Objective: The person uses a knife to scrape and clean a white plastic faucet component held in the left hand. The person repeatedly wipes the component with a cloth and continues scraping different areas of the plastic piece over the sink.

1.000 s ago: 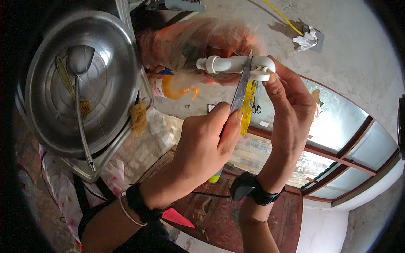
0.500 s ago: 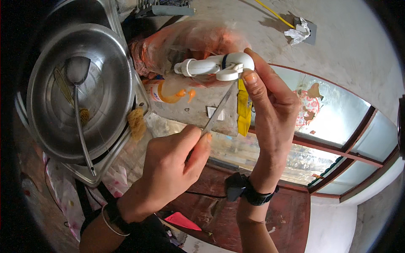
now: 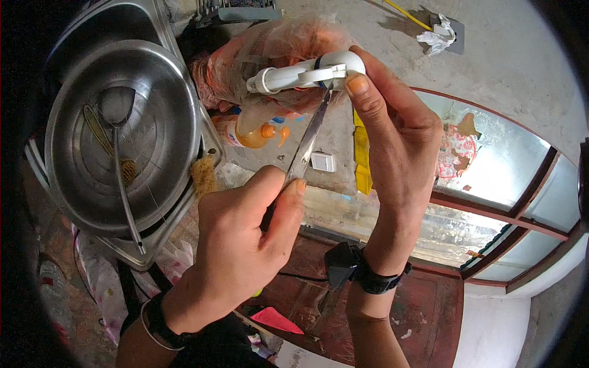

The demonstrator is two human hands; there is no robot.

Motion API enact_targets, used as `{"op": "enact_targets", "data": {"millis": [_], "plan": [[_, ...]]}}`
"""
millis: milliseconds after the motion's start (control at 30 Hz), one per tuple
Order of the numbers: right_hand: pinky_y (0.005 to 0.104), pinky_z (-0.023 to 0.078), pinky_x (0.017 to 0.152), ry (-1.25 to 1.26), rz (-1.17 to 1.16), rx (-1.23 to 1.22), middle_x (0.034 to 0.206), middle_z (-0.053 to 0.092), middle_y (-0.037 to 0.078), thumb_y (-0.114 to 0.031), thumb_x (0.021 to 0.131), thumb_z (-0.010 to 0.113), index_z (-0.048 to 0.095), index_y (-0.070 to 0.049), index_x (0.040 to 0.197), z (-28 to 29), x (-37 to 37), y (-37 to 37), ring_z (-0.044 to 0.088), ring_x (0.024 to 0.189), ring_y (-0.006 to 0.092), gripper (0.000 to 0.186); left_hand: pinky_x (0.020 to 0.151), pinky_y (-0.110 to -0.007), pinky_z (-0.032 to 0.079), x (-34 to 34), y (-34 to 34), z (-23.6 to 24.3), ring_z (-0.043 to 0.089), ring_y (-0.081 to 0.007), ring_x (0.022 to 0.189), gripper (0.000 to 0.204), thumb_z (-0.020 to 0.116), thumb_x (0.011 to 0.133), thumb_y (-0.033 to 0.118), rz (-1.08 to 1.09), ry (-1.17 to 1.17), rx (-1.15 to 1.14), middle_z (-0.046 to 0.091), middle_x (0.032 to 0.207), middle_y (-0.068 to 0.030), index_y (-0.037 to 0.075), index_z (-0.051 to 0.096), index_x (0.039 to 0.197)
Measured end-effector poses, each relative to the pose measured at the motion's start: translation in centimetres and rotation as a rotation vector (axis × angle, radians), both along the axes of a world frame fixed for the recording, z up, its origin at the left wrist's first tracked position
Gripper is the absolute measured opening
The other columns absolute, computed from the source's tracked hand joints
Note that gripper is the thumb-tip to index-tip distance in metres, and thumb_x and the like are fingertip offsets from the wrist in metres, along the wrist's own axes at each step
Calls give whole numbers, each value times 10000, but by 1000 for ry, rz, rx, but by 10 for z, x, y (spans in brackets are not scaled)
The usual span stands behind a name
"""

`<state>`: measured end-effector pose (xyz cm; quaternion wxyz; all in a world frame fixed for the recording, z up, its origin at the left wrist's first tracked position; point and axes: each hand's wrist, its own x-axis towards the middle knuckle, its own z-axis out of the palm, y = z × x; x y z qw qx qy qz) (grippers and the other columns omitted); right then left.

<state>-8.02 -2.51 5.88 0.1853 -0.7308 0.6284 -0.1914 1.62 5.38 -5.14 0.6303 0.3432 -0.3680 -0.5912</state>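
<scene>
My right hand (image 3: 399,132) pinches a white plastic faucet (image 3: 285,78) at its curved end, between thumb and fingers. A dark ring goes round the faucet's body, and a small white lever (image 3: 316,75) sticks out from its side. My left hand (image 3: 236,239) is closed round a knife (image 3: 314,132), whose handle is mostly hidden in my fist. The blade slants up, its tip at the base of the lever; whether it is wedged in, I cannot tell.
At left, a metal basin (image 3: 64,159) holding a ladle (image 3: 119,162) and a brush (image 3: 98,132) rests on a steel sink (image 3: 211,144). Nearby are a scrubber (image 3: 202,176), an orange pump bottle (image 3: 245,132) and an orange plastic-wrapped bundle (image 3: 227,67). Framed window panes (image 3: 491,165) stand right.
The faucet has risen slightly, and its lever now shows higher and further left against the body. The knife tip has followed it up and left. Both hands keep their grip.
</scene>
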Motion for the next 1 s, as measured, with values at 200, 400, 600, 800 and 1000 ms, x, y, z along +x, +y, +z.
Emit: {"op": "enact_targets", "data": {"millis": [200, 400, 600, 800, 1000], "plan": [[228, 459, 828, 28, -73, 4, 1012, 654, 105, -160, 853, 642, 613, 10, 1119, 2, 0, -4, 575, 928, 107, 317, 363, -257, 400, 12, -1, -7, 521, -112, 420, 214, 539, 869, 87, -348, 56, 331, 507, 489, -47, 1, 493, 678], [235, 445, 868, -27, -79, 20, 1088, 628, 128, -149, 850, 643, 587, 36, 1138, 1, -2, -4, 564, 970, 115, 347, 388, -301, 303, 22, 10, -6, 354, -181, 378, 217, 599, 813, 24, -157, -170, 16, 407, 483, -111, 5, 451, 655], [244, 445, 882, -51, -68, 23, 1109, 621, 134, -125, 846, 641, 584, 36, 1141, 0, -4, -5, 568, 990, 126, 340, 388, -293, 318, 23, -6, -1, 390, -191, 375, 224, 595, 811, 19, -141, -193, -22, 417, 483, -105, 11, 439, 650], [250, 457, 877, -42, -49, 10, 1115, 617, 145, -112, 849, 634, 588, 32, 1135, 0, -2, -3, 573, 1001, 140, 323, 395, -296, 332, 17, -9, -2, 411, -199, 377, 232, 592, 810, 15, -112, -177, -7, 413, 483, -108, 14, 426, 647], [254, 464, 877, -56, -20, -5, 1115, 616, 148, -101, 850, 630, 590, 31, 1131, -2, -3, -4, 578, 996, 142, 313, 398, -302, 340, 18, -10, -4, 420, -203, 379, 231, 592, 807, 16, -82, -233, -47, 415, 484, -109, 15, 424, 649]]}}
